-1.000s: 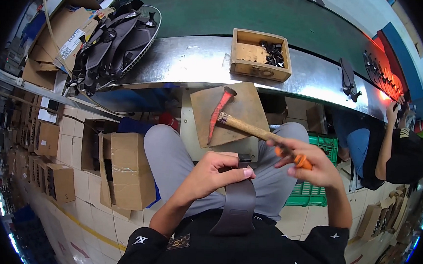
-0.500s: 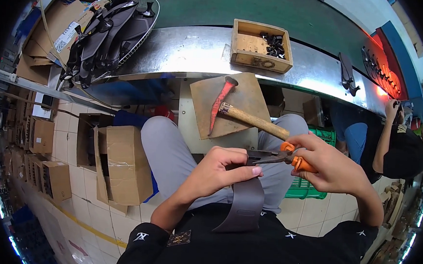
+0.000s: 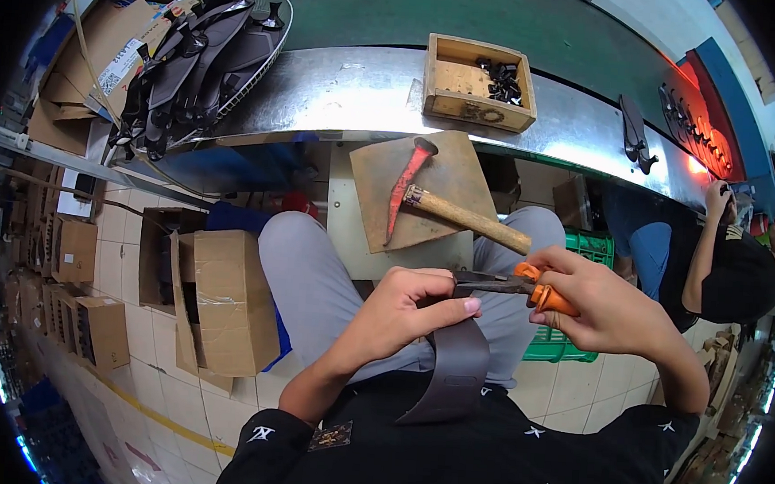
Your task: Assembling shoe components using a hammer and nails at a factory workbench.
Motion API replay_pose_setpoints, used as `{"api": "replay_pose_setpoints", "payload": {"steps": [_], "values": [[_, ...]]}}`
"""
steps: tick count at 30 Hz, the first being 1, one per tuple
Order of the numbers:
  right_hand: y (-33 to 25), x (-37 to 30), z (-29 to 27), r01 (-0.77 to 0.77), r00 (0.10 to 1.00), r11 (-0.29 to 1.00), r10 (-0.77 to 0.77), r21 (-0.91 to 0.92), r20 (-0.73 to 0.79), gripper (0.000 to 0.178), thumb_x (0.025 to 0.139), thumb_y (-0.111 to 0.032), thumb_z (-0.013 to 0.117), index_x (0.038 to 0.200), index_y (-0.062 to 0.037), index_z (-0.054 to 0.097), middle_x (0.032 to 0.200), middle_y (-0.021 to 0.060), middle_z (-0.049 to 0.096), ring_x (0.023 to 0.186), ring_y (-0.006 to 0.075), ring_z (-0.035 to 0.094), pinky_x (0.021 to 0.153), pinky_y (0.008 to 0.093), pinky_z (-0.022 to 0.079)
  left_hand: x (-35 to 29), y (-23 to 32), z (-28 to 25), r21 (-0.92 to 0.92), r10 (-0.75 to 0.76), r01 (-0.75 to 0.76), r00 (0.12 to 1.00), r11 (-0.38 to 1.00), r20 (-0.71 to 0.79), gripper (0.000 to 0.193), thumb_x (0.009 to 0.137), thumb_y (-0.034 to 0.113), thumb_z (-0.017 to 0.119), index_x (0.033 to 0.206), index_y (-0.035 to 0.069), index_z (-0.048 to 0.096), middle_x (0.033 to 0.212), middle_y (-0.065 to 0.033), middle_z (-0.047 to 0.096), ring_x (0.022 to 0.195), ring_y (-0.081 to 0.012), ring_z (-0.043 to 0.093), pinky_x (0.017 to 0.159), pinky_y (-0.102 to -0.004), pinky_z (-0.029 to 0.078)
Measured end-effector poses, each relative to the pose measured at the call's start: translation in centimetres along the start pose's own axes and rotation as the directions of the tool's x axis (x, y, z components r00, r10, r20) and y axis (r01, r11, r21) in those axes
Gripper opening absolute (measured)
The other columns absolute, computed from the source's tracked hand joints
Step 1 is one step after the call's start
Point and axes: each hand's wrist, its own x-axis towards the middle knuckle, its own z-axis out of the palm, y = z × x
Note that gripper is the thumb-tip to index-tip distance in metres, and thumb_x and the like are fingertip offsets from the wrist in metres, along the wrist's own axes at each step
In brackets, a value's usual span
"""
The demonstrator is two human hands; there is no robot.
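Observation:
My left hand (image 3: 414, 313) pinches a dark brown curved strap (image 3: 452, 375), which looks like a shoe sole or upper, near its far end; the rest of it hangs down against my shirt. My right hand (image 3: 599, 299) is closed round the orange handles of a pair of pliers (image 3: 496, 284). The pliers' dark jaws point left and meet the strap's end beside my left fingers. Just what lies between the jaws is hidden. Beyond my hands, a hammer (image 3: 464, 218) with a red head and wooden handle rests on a worn square board (image 3: 378, 184).
A wooden box (image 3: 480, 115) of small black parts stands on the metal bench edge (image 3: 344, 88). Dark footwear pieces (image 3: 199, 62) fill a wire basket at far left. Open cardboard boxes (image 3: 237, 299) stand at left, a green crate (image 3: 568, 342) at right. A co-worker (image 3: 731, 281) sits far right.
The pliers' jaws, spread apart before, have come together at the strap's end. The strap has shifted slightly to the right.

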Motion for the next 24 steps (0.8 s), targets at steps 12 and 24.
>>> {"api": "replay_pose_setpoints", "payload": {"steps": [12, 24], "values": [[-0.6, -0.1, 1.2, -0.018, 0.998, 1.000, 0.018, -0.004, -0.061, 0.028, 0.084, -0.016, 0.070, 0.098, 0.0070, 0.063, 0.099, 0.0194, 0.055, 0.091, 0.0367, 0.058, 0.080, 0.0424, 0.049, 0.0, 0.2, -0.2, -0.039, -0.026, 0.025, 0.999, 0.999, -0.041, 0.035, 0.091, 0.025, 0.067, 0.075, -0.006, 0.063, 0.063, -0.0013, 0.043, 0.060, -0.0061, 0.040, 0.052, -0.0275, 0.030], [-0.5, 0.2, 0.0, -0.001, 1.000, 1.000, 0.001, 0.020, 0.011, 0.029, 0.088, -0.018, 0.068, 0.102, 0.0073, 0.062, 0.115, 0.0206, 0.056, 0.103, 0.0377, 0.058, 0.090, 0.0412, 0.048, -1.0, 0.7, -0.2, -0.042, -0.079, 0.076, 0.995, 0.996, -0.060, 0.036, 0.091, 0.024, 0.068, 0.072, -0.005, 0.061, 0.064, -0.0008, 0.043, 0.060, -0.0054, 0.040, 0.053, -0.0269, 0.030]]}}
